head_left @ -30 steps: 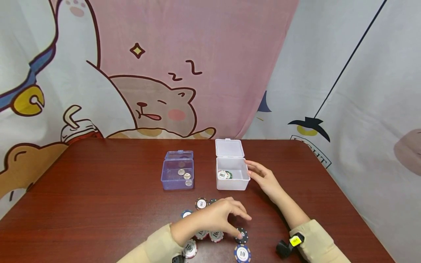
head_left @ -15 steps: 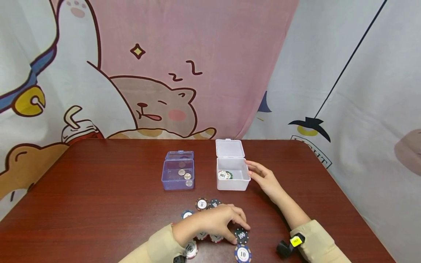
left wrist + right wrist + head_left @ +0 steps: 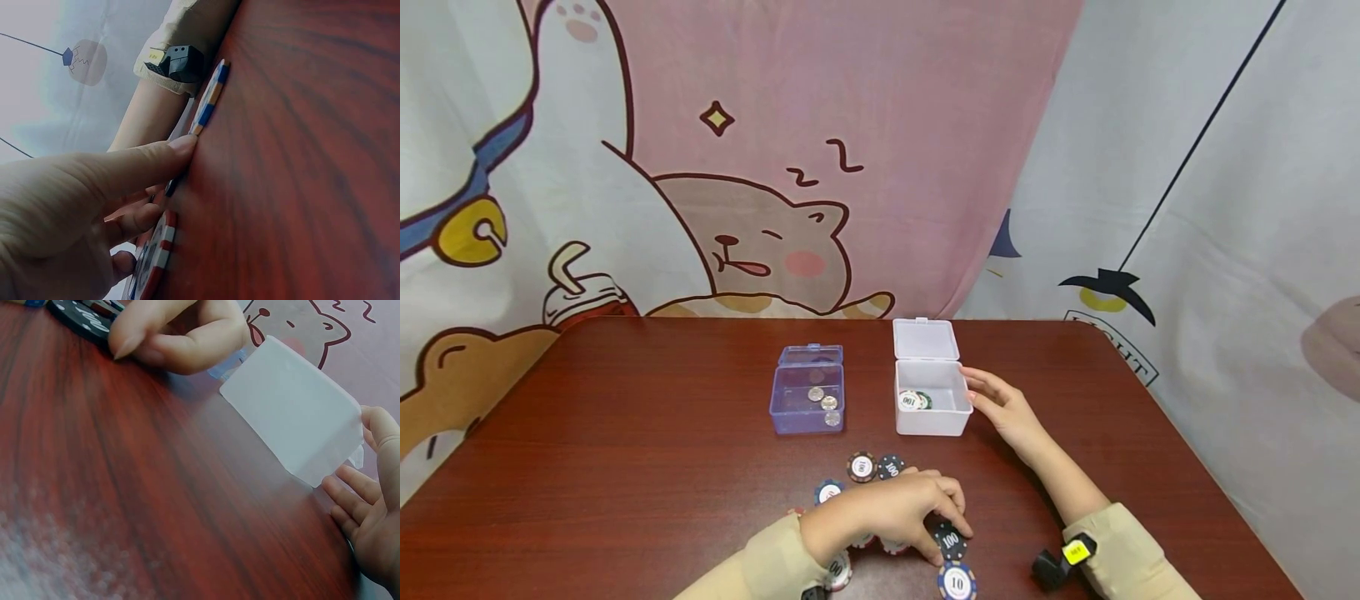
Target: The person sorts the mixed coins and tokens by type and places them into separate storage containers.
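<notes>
My left hand (image 3: 942,527) arches over a spread of poker chips near the table's front edge. Its thumb and fingertips pinch a black "100" chip (image 3: 952,542) that lies flat on the wood. A blue "10" chip (image 3: 957,582) lies just in front; in the left wrist view its striped edge (image 3: 209,100) shows beyond my fingertip (image 3: 181,144). My right hand (image 3: 1000,404) lies open against the right wall of the white box (image 3: 931,421), whose lid stands open. The right wrist view shows straight fingers (image 3: 350,487) beside that box (image 3: 294,425).
The white box holds two chips (image 3: 912,400). To its left stands an open clear blue box (image 3: 808,414) with coins (image 3: 823,402). More chips (image 3: 874,467) lie behind my left hand and some under it. A cartoon curtain hangs behind the dark wooden table (image 3: 625,433).
My left hand has drawn back slightly toward the front edge, closing on the black chip and uncovering a dark chip behind it. My right hand has stayed by the white box.
</notes>
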The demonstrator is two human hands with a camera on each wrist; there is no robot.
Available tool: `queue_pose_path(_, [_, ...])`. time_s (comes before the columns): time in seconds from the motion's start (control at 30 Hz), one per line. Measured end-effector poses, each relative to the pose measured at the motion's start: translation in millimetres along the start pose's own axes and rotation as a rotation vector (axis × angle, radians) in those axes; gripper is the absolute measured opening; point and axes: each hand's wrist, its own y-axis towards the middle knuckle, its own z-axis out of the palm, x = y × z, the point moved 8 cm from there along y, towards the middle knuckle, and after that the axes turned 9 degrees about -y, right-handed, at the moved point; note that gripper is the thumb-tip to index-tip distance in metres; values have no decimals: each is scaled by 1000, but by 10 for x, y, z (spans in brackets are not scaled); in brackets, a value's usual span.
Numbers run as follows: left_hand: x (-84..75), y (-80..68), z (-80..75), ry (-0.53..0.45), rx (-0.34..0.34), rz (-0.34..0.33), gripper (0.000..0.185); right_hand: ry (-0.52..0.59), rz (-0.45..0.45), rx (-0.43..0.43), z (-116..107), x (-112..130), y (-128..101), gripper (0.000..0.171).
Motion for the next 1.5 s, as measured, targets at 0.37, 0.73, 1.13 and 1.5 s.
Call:
queue_pose_path(0.37, [-5,22,-9,-14,-26,66,38,5,4,-7,-6,-1,6,42])
queue_pose_path(0.73, [-6,-6,-19,-85,-26,56,37,9,-12,-2,8,12,26,41])
queue_pose_path(1.13, [29,-33,-265,-75,-153,52,37,12,-9,-4,4,10,24,40])
queue_pose_path(1.5, [42,-81,-548,-153,-229,34,37,9,-10,-1,1,-1,2,40])
